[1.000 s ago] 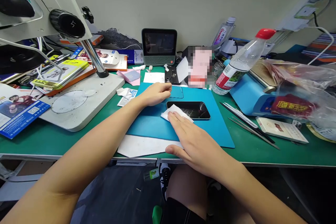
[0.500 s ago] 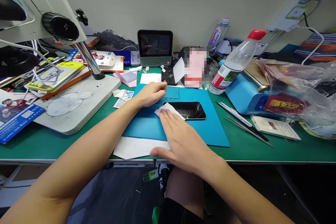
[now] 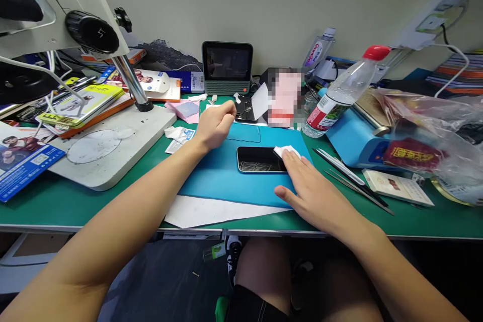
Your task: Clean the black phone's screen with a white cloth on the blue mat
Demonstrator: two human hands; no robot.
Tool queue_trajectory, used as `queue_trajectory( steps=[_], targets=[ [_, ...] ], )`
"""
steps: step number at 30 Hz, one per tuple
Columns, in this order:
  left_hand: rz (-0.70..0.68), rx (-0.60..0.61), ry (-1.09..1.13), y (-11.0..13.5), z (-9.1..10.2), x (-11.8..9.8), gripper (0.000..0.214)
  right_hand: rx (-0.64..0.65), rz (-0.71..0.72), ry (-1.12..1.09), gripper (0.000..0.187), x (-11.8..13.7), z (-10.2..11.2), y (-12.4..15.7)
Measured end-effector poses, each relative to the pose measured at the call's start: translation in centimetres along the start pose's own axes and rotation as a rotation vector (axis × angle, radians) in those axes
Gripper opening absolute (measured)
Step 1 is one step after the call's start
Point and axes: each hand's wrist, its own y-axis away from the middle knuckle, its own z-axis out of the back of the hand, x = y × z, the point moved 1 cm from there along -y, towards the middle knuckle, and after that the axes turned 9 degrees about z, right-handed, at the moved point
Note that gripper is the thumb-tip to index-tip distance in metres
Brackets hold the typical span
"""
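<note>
A black smartphone point(image 3: 260, 160) lies flat on a blue work mat point(image 3: 226, 183), its dark glass facing up. My right hand point(image 3: 313, 191) presses a folded white wipe point(image 3: 287, 152) onto the phone's right end, with the fingers nearly flat and the thumb held apart. Above the mat's left part hovers my left hand point(image 3: 217, 123), curled into a fist; whatever its fingers hold, if anything, is hidden. Behind that hand a thin clear screen film point(image 3: 245, 133) rests at the back of the mat.
Left stands a microscope stand point(image 3: 124, 156) beside stacked boxes. A water bottle point(image 3: 332, 105) leans at the right, near tweezers point(image 3: 358, 188) and a small white box point(image 3: 398, 187). At the back is a small display point(image 3: 227, 68). White paper point(image 3: 211, 211) lies under the mat's front edge.
My right hand has slid the wipe rightward across the phone, from its left end to its right end. My left hand remains a fist and has shifted only slightly. The phone stays put.
</note>
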Motion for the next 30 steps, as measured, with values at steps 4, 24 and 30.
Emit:
queue_trajectory(
  steps=[4,24,30],
  targets=[
    [-0.027,-0.013,-0.022,0.1,0.1,-0.2,0.008,-0.002,0.007,-0.072,0.106,1.8,0.0,-3.0],
    [-0.131,0.504,-0.173,0.9,-0.3,-2.1,0.040,0.030,0.125,-0.153,0.100,6.4,-0.7,-1.6],
    [-0.023,0.689,-0.165,1.2,-0.7,-2.9,0.078,0.020,0.059,-0.038,0.088,2.4,-0.4,1.8]
  ],
)
